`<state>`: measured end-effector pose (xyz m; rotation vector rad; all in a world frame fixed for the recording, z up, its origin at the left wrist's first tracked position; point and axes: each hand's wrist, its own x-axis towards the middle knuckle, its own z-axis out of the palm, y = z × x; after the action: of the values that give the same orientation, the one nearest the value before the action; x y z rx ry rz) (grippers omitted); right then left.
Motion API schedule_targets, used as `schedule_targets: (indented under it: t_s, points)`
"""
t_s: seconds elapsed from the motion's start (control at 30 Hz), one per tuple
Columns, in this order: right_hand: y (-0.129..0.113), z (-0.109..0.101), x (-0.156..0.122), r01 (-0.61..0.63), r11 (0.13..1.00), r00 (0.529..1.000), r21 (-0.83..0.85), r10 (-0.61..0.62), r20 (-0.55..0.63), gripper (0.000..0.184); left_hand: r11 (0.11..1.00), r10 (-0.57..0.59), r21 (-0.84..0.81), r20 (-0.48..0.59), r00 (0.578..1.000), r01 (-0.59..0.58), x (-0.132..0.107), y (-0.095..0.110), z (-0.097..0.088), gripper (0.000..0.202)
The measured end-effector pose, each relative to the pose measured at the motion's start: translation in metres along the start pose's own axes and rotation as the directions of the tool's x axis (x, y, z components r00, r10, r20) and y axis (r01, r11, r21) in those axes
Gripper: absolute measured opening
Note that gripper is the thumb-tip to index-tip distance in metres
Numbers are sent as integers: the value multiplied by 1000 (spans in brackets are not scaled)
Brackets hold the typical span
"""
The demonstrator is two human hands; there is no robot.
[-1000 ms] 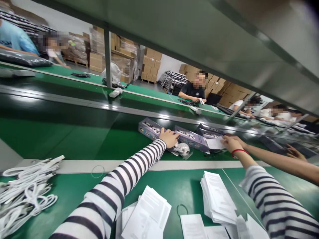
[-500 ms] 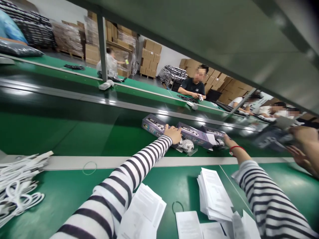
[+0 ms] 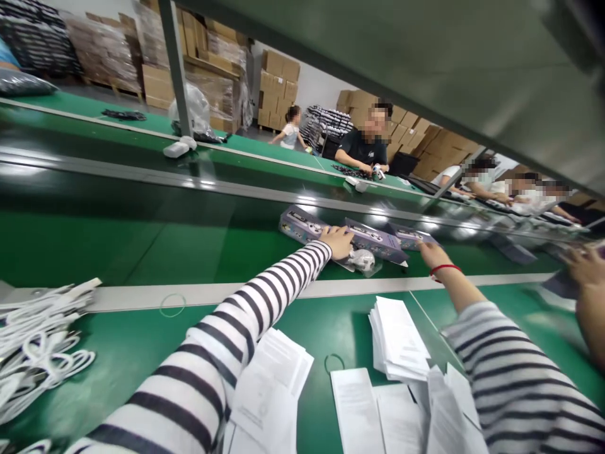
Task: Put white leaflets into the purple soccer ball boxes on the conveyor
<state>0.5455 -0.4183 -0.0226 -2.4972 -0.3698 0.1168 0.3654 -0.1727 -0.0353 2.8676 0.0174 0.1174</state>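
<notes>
Three purple printed boxes lie in a slanting row on the dark green conveyor belt (image 3: 184, 252). My left hand (image 3: 337, 242) is closed over the right end of the left box (image 3: 302, 222), its fingertips close to the middle box (image 3: 375, 239). Just below those fingers, a white round-headed item in clear plastic (image 3: 363, 261) sticks out. My right hand (image 3: 432, 255) grips the right end of the far right box (image 3: 407, 237); some of its fingers are hidden. Both arms reach forward in striped sleeves, above folded white leaflets (image 3: 401, 337).
White cables (image 3: 42, 347) lie bundled at the left, with more leaflets (image 3: 269, 391) at front centre. A co-worker's hand (image 3: 586, 271) holds a box at the right edge. An overhead shelf (image 3: 425, 69) slants above. People sit across the belt beside a metal post (image 3: 176, 69).
The white slip at the middle box's right end no longer shows. My right hand has drawn slightly left. The co-worker's hand and box at the right have moved lower. The view has shifted slightly.
</notes>
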Motion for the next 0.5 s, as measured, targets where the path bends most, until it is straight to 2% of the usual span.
schedule_targets:
  t_s: [0.07,0.13,0.17,0.23,0.27,0.3,0.37,0.4,0.43,0.47,0.5]
  points:
    - [-6,-20,-27,5,1000,999,-15,-4,53,43,996,87,25,-6,996,-87,-13,2,-19,47]
    - [-14,-31,-64,86,996,971,-21,-79,227,44,977,210,23,45,977,-211,-32,4,-42,41]
    - [-17,-31,-85,167,985,928,-35,-144,344,50,964,263,10,112,958,-265,-43,5,-52,40]
    - [-20,-25,-124,378,920,774,-100,-255,579,81,948,311,-26,293,904,-317,-70,8,-68,41]
    - [-19,-19,-140,454,880,705,-140,-259,660,98,948,309,-48,391,867,-316,-84,10,-73,44]
    - [-17,-13,-153,503,846,657,-175,-243,714,110,952,296,-77,489,821,-297,-98,11,-75,49]
    - [-12,-3,-170,521,822,646,-228,-205,735,118,959,278,-152,653,705,-237,-125,12,-72,57]
    - [-9,0,-174,520,822,659,-234,-211,722,115,959,280,-186,707,650,-212,-137,12,-68,55]
    - [-7,1,-176,520,823,682,-227,-240,691,109,958,288,-209,737,612,-198,-147,11,-64,48]
    - [-5,0,-177,523,824,709,-217,-280,648,102,955,297,-224,744,599,-195,-155,10,-60,37]
    - [-3,-1,-178,524,826,738,-208,-318,595,93,951,309,-238,733,606,-198,-162,9,-57,27]
